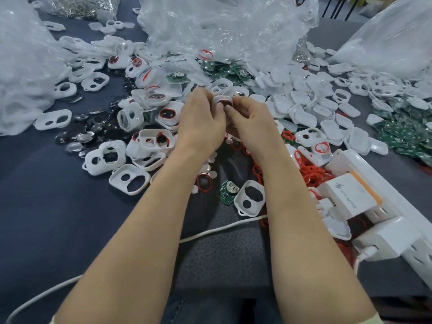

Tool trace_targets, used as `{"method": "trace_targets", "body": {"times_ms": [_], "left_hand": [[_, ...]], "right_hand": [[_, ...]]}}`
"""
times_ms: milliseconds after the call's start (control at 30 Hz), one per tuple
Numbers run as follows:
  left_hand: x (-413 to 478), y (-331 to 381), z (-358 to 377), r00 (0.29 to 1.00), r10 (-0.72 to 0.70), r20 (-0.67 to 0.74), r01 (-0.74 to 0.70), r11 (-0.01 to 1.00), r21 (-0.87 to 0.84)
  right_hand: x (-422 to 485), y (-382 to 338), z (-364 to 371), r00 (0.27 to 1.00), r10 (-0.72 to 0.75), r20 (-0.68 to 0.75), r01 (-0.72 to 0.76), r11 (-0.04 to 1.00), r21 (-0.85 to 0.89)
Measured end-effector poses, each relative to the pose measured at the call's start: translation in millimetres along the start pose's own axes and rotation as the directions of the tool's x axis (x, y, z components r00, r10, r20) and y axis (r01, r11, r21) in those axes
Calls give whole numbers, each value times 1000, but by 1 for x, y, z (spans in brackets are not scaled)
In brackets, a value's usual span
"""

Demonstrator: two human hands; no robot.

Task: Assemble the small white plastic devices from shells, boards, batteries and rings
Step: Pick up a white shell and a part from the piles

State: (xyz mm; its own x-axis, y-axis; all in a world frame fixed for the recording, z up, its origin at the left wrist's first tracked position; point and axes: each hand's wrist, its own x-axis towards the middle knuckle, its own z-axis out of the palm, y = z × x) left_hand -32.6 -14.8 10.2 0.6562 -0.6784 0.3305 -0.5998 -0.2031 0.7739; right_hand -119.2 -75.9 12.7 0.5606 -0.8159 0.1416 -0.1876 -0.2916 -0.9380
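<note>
We work at a dark counter (46,206) with clear bags (222,26) heaped along its far side, so stock spills within reach: white shells (131,157) left and centre, green boards (402,134) on the right, red rings (308,169) near right. Our left hand (198,122) and right hand (252,125) meet mid-counter above the pile, fingers (245,105) curled round one small shell (223,100) with a red ring showing in it, gripped from both sides, probably to press its parts together.

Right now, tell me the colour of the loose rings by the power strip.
Red rings, beside the white power strip; head view.
</note>
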Motion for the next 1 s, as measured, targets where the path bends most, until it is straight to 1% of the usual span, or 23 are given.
{"method": "trace_targets", "body": {"times_ms": [133, 267, 333, 400, 467, 533, 633, 733, 800, 900, 1000], "left_hand": [[-2, 2, 3, 1000, -10, -30, 10, 1000, -3], [-4, 4, -2, 997, 20, -74, -28, 994, -108], [-3, 5, -5, 999, -7, -42, -2, 979, -202], [-4, 5, -8, 998, -50, 30, 57, 946, -319], [-5, 5, -9, 995, -64, 72, 87, 927, -364], [-5, 6, -9, 995, -78, 65, 97, 917, -386], [-4, 5, -7, 994, -107, 22, 107, 907, -407], [-3, 5, -5, 993, -115, -31, 94, 913, -398], [-4, 6, -4, 993, -104, -49, 78, 924, -374], [-4, 5, -3, 994, -98, -39, 78, 934, -349], [-4, 4, -4, 994, -110, -14, 97, 927, -361]], "right_hand": [[-1, -1, 3, 1000, 6, -16, -6, 1000, 4], [-2, -3, 2, 996, -16, -87, 21, 998, 54], [-3, -4, 1, 994, -4, -111, 14, 997, 82], [-4, -3, 1, 996, -6, -94, 12, 998, 65], [-5, -4, 1, 997, -12, -75, 15, 999, 41], [-6, -4, 3, 997, -9, -70, 13, 998, 59], [-7, -5, 3, 996, -42, -82, 50, 994, 97], [-7, -6, 4, 996, -39, -81, 57, 972, 229], [-5, -5, 7, 996, -27, -84, 49, 960, 275], [-3, -2, 11, 997, 7, -79, 20, 943, 333], [-2, 1, 13, 997, 48, -68, -18, 923, 384]]}}
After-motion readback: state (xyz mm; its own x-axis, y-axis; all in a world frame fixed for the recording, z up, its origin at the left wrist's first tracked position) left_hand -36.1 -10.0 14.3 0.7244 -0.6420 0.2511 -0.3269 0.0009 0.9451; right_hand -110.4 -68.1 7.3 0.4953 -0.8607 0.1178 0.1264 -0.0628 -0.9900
